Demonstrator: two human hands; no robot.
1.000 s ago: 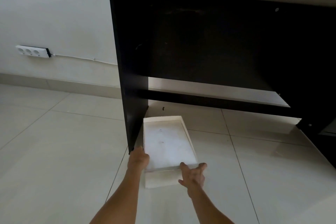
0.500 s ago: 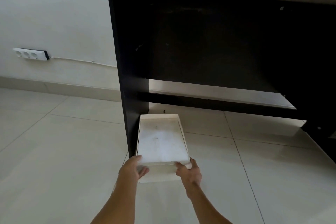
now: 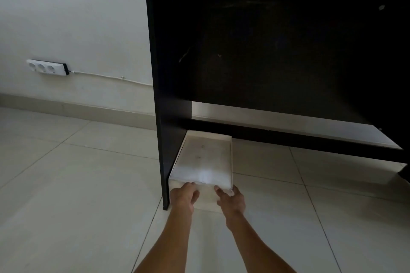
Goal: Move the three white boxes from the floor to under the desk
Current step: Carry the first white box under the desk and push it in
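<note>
A: Nearest us, what are the hands doing?

B: The left hand [image 3: 184, 194] and right hand [image 3: 230, 198] are both flat against the near end of the white box [image 3: 205, 159], fingers [image 3: 218, 190] spread loose, gripping nothing. Pushing, I'd say, since a low box slides more easily than it lifts.

A: And where's the box?

B: On the floor [image 3: 77, 184], hard against the inside of the dark side panel [image 3: 163, 117], most of it already under the bench [image 3: 288, 51]. The panel likely serves as a guide.

A: Beyond it?

B: A low crossbar [image 3: 310, 142] just behind its far end. No other boxes are visible.
</note>
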